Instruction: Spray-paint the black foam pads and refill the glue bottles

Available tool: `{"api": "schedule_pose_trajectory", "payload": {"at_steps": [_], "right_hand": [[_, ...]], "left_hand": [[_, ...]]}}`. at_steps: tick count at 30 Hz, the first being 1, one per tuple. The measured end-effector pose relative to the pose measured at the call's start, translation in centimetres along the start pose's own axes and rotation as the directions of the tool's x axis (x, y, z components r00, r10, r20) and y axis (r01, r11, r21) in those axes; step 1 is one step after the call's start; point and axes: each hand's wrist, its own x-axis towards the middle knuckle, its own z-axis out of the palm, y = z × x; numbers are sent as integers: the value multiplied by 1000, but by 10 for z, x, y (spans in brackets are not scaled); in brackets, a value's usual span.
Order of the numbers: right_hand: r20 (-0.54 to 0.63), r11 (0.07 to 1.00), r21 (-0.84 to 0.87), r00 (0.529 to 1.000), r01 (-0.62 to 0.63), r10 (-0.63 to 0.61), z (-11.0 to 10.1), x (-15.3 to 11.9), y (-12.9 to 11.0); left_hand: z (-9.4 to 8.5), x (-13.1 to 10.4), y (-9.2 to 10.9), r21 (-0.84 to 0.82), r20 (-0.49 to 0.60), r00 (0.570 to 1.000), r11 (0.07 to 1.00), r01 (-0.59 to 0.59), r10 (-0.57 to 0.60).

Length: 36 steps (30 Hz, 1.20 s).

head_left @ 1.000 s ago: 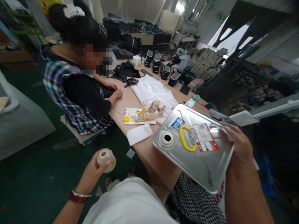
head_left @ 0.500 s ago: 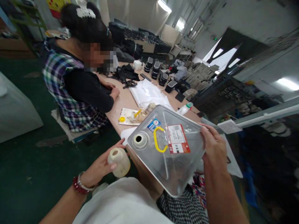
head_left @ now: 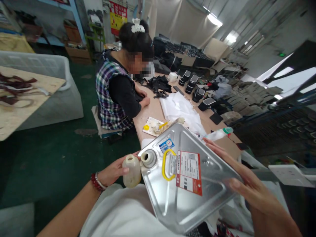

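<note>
A small translucent bottle (head_left: pixel 132 172) with an uncapped mouth is gripped in my left hand (head_left: pixel 115 171), its fingers around the far side and thumb in front. Right beside it is the open spout of a square metal can (head_left: pixel 160 194), tilted toward the bottle. The can's top has a yellow handle (head_left: pixel 164 169) and a red-and-white label (head_left: pixel 189 171). My right hand (head_left: pixel 237 174) holds the can by its right side, fingers along the upper edge and thumb on the top face. Whether liquid flows cannot be seen.
A co-worker (head_left: pixel 118 89) sits at the left side of the brown table (head_left: pixel 148 112). White sheets (head_left: pixel 181 108), a stained board (head_left: pixel 150 129), a green-capped bottle (head_left: pixel 219 133) and black pieces lie beyond the can. A white bin (head_left: pixel 74 105) stands at left.
The view has swung left, bringing the white bin into sight. The can's spout has come closer to the bottle, and my right hand has shifted along the can, its thumb now on the top.
</note>
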Motion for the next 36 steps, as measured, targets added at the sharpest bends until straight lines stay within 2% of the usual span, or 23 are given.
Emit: {"api": "schedule_pose_trajectory", "payload": {"at_steps": [3, 5, 7, 10, 13, 15, 18, 20, 23, 27, 31, 36], "right_hand": [[220, 991, 117, 975, -61, 34, 0, 20, -1], [295, 983, 147, 953, -111, 63, 7, 44, -4], [315, 970, 152, 940, -189, 134, 19, 73, -9], [278, 928, 133, 912, -348, 302, 41, 114, -17], [270, 855, 134, 848, -502, 456, 62, 146, -21], [297, 823, 151, 819, -548, 491, 71, 160, -20], [351, 828, 177, 820, -532, 452, 79, 174, -15], [382, 827, 181, 813, -532, 440, 81, 180, -10], [399, 832, 151, 803, -533, 442, 85, 186, -6], [423, 878, 53, 807, -475, 411, 97, 196, -5], [425, 906, -29, 815, -422, 393, 116, 206, -10], [425, 889, -53, 795, -455, 432, 138, 213, -17]], "left_hand": [[-17, 0, -14, -137, 243, 969, 991, -8, 41], [-30, 1, -23, -188, 286, 956, 982, -5, 59], [-41, 2, -28, -211, 323, 945, 977, 19, 51], [-50, 4, -30, -206, 369, 929, 977, 46, 34], [-53, 6, -30, -187, 404, 913, 982, 16, 62], [-56, 5, -29, -177, 416, 905, 984, -17, 90], [-65, 2, -31, -132, 370, 925, 990, -44, 91], [-74, -2, -35, -53, 278, 958, 997, -59, 72], [-86, -7, -44, 156, 102, 994, 986, -54, 38], [-100, -10, -55, 397, -42, 998, 917, -32, 53], [-118, -10, -64, 485, -79, 988, 871, -75, 130], [-139, -5, -76, 546, -69, 985, 833, -95, 157]]}}
